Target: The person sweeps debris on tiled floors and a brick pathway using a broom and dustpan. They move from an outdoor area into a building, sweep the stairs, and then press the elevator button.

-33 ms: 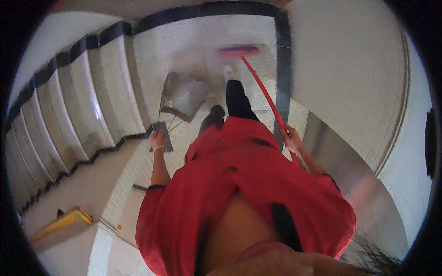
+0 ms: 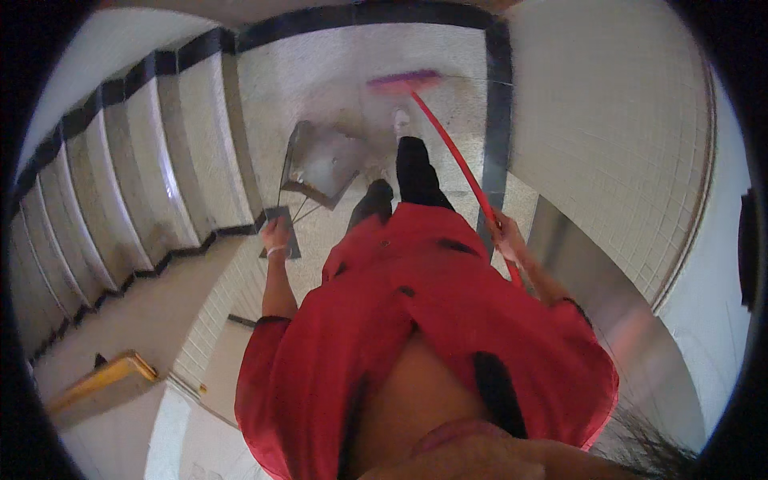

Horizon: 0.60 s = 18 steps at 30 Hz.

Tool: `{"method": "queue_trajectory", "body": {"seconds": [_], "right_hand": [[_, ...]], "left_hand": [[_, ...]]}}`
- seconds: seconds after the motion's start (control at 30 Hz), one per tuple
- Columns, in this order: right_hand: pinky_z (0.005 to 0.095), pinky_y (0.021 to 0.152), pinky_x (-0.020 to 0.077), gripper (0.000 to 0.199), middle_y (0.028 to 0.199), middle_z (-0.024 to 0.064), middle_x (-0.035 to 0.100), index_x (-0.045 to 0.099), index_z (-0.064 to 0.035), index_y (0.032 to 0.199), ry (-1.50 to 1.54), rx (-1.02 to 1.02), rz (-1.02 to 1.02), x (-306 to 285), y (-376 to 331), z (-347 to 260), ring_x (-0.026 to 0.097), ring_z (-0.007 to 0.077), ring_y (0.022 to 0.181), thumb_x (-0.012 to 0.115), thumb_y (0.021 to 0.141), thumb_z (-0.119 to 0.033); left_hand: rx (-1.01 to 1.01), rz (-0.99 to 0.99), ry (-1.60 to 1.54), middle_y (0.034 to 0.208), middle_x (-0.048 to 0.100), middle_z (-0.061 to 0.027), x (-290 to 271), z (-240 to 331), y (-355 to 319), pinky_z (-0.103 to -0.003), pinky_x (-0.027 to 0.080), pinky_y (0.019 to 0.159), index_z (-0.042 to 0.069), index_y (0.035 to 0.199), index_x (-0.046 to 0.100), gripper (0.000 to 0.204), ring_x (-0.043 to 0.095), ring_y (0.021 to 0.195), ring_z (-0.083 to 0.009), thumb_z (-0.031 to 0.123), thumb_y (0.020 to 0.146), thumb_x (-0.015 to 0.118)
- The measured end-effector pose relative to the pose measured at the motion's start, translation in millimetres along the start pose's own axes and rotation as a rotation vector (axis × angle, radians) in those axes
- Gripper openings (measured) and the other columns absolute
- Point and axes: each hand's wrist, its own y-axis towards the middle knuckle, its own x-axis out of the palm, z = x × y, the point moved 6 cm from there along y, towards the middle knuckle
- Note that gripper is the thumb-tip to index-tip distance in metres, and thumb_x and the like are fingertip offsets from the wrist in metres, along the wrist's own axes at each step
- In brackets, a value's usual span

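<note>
A red-handled broom (image 2: pixel 448 140) reaches its pink head to the landing floor (image 2: pixel 320 88) near the far black border. The right hand (image 2: pixel 506 238) grips its handle. The left hand (image 2: pixel 276 238) holds a metal dustpan (image 2: pixel 320 164) beside the stairs (image 2: pixel 120 176).

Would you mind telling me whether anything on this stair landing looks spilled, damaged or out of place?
Nothing stands out. The right hand holds a red broom whose head rests on the landing floor; the left hand holds a metal dustpan tilted beside it. The dustpan's contents are too blurred to tell.
</note>
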Motion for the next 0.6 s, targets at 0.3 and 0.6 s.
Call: {"method": "queue_trajectory", "body": {"seconds": [0.3,0.6], "right_hand": [[0.0471,0.066,0.0472,0.042,0.081,0.0198,0.061,0.042,-0.0173,0.125,-1.012,-0.592,-0.024,104,218,-147,0.059,0.0372,0.075,0.045,0.085,-0.031],[0.0471,0.062,0.0466,0.047,0.075,0.0194,0.06,0.036,-0.0175,0.129,-0.987,-0.367,-0.015,-23,164,-12,0.058,0.0366,0.068,0.047,0.084,-0.028]], "left_hand": [[-0.213,0.024,0.069,0.053,0.048,-0.0005,-8,-24,-9,-0.025,0.036,0.046,0.003,0.062,0.054,0.025,0.043,0.049,-0.0078,0.023,0.078,0.058],[-0.304,0.075,-0.034,0.049,0.047,-0.001,-15,24,-24,-0.025,0.036,0.043,0.004,0.062,0.056,0.019,0.045,0.044,-0.0096,0.019,0.073,0.059]]}}
